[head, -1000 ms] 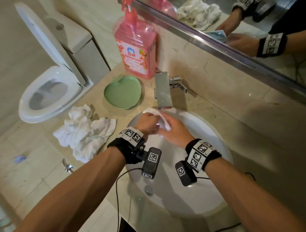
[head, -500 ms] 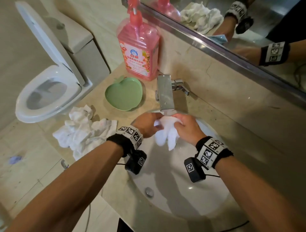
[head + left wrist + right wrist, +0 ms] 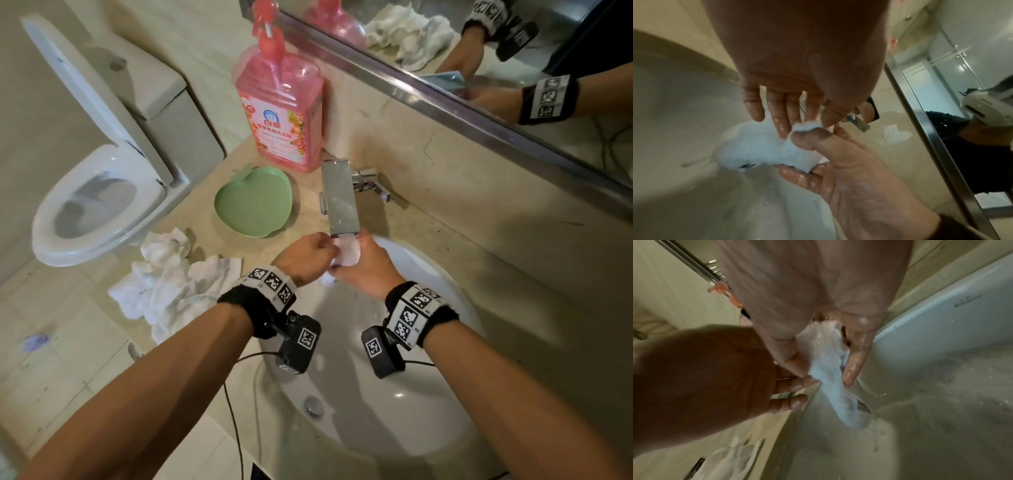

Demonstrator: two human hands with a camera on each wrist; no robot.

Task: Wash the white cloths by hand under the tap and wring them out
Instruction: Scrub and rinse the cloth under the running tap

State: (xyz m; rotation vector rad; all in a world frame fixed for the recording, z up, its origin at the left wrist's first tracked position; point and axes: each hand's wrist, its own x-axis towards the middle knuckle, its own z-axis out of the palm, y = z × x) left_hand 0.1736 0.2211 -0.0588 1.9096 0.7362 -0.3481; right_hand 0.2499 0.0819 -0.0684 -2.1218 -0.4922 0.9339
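White cloth (image 3: 347,255), pink soap bottle (image 3: 279,113), green dish (image 3: 253,202), chequered black-white wristbands (image 3: 270,284).

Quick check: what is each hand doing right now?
Left hand: holding the wet white cloth in a pinch grip.
Right hand: closed on the same cloth, under the chrome tap.

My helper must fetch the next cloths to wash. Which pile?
Start at the white basin; left of it, on the beige counter, lies the crumpled white pile. It sits in front of the green dish, untouched by either hand.
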